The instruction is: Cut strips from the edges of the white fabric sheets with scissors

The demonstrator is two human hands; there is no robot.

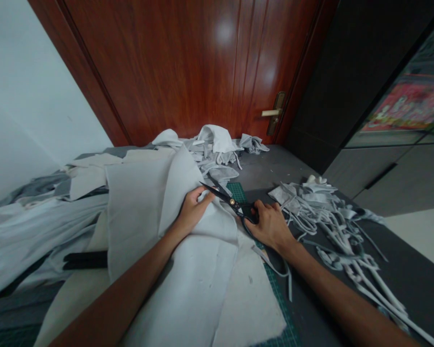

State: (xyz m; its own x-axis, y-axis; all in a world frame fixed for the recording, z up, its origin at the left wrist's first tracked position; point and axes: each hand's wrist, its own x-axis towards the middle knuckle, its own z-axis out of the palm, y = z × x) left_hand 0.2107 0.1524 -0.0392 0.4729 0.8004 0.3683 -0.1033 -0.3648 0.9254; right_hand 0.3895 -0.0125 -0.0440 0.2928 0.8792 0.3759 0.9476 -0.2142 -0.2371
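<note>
My right hand [272, 224] is closed round the handles of black scissors [232, 201]. Their blades are spread apart and point up and left, over the edge of a white cloth [198, 270]. With fingers pinched on that edge, my left hand [195, 209] holds the cloth close to the blade tips. The cloth is folded over and drapes down toward me. Beneath it lie a cream fabric piece [253, 294] and a green cutting mat [237, 193], both mostly covered. A thin grey strip [275, 267] curls below my right hand.
Grey and white scraps [217, 149] are heaped at the back against a brown door [173, 67]. Tangled fabric strips [332, 231] cover the dark table [275, 166] at right. Folded cloths [47, 226] and a black bar-like object [85, 260] lie at left.
</note>
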